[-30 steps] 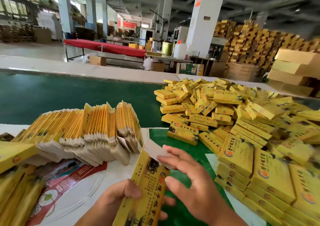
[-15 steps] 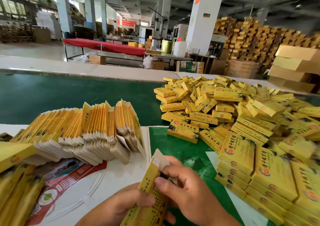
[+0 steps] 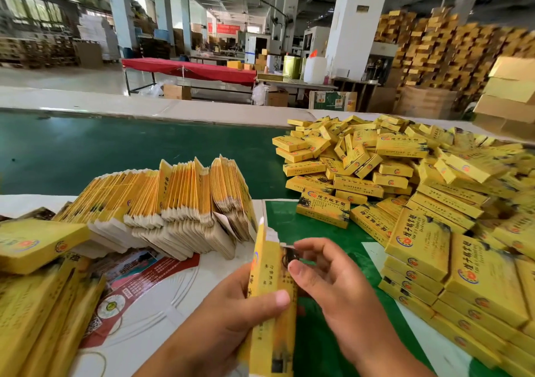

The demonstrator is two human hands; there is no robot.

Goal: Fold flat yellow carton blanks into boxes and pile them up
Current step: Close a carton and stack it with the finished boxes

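— Head view, from the left: what lies on the surface (image 3: 72,151)?

— Loose yellow flat blanks (image 3: 37,304) at the near left edge. Beyond them a long row of yellow flat carton blanks (image 3: 162,203) stands on edge, leaning, its pale flap ends facing the camera. It rests on a white printed sheet with a red band (image 3: 139,287).

— And the hands?

— The left hand (image 3: 231,304) grips a yellow printed cardboard carton (image 3: 272,304) from its left side, thumb laid across the front panel. The carton's long axis runs from the bottom of the frame up and away, and its white top flaps (image 3: 270,236) point towards the far side. The right hand (image 3: 333,284) is just beside it, fingers curled; its fingertips (image 3: 295,268) touch the carton's upper right edge near the flaps.

— Further right?

— A heaped pile of folded yellow boxes (image 3: 390,168) on the green surface, lying at all angles, and nearer, neat stacks of folded yellow boxes (image 3: 463,290) laid flat.
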